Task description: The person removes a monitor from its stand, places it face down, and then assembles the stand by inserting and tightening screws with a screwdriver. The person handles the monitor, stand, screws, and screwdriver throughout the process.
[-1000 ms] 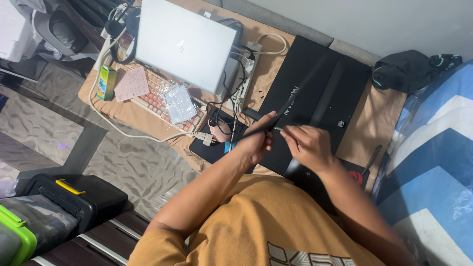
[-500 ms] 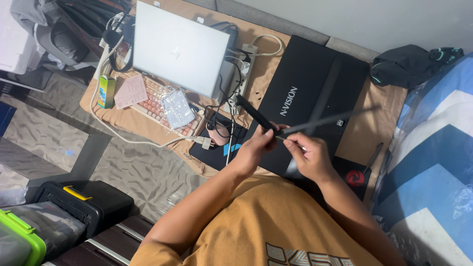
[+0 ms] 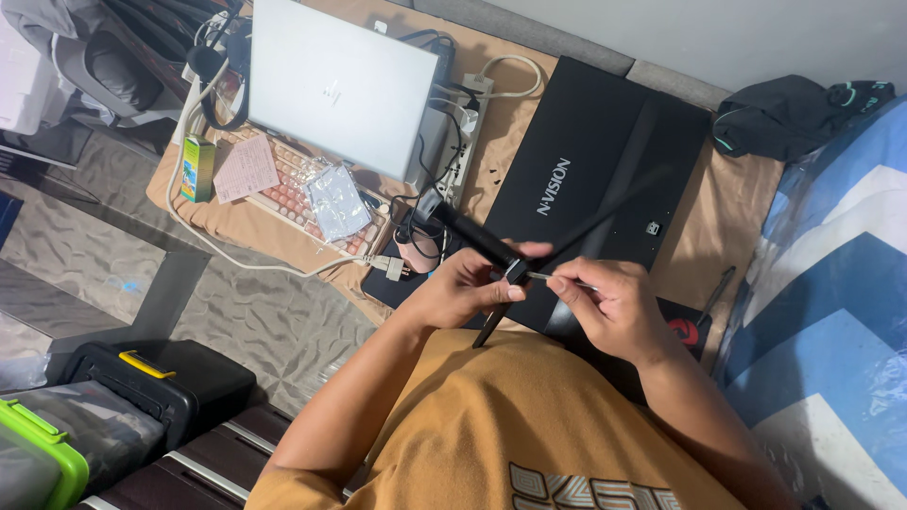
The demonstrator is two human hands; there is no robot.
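1. Table [image 3: 727, 217], brown-covered, fills the upper half of the frame; its near edge runs diagonally from left centre down toward centre. Blue-and-white striped bedding [image 3: 831, 312] closes off the right side; grey patterned floor [image 3: 236, 312] lies lower left.
2. Black flat panel [image 3: 586, 179], upper centre-right, lies face down directly behind both hands. Open room on it above the hands.
3. Silver laptop [image 3: 340, 85], upper left of centre, with a pink keyboard [image 3: 283, 194] just below it; cables and a power strip [image 3: 463, 123] sit between laptop and panel. Crowded there, little room to the left.
4. Black toolbox [image 3: 161, 378] and green-lidded case [image 3: 38, 444], lower left corner, on the floor, well apart from the hands.
5. Left hand [image 3: 463, 288], centre of frame, fingers wrapped round a black rod-shaped tool [image 3: 482, 247]. Its long axis runs diagonally, upper left to lower right. The held end is hidden by the fingers.
6. Right hand [image 3: 609, 302], just right of centre, fingers pinching a thin metal pin [image 3: 548, 277] that points left into the junction at the left hand. Both hands are nearly touching there.
7. A second thin black strip [image 3: 605, 212] slants from that junction toward upper right, blurred; what it is can't be told.
8. Screwdriver-like tool [image 3: 713, 293] at the right table edge, nearer the right hand.
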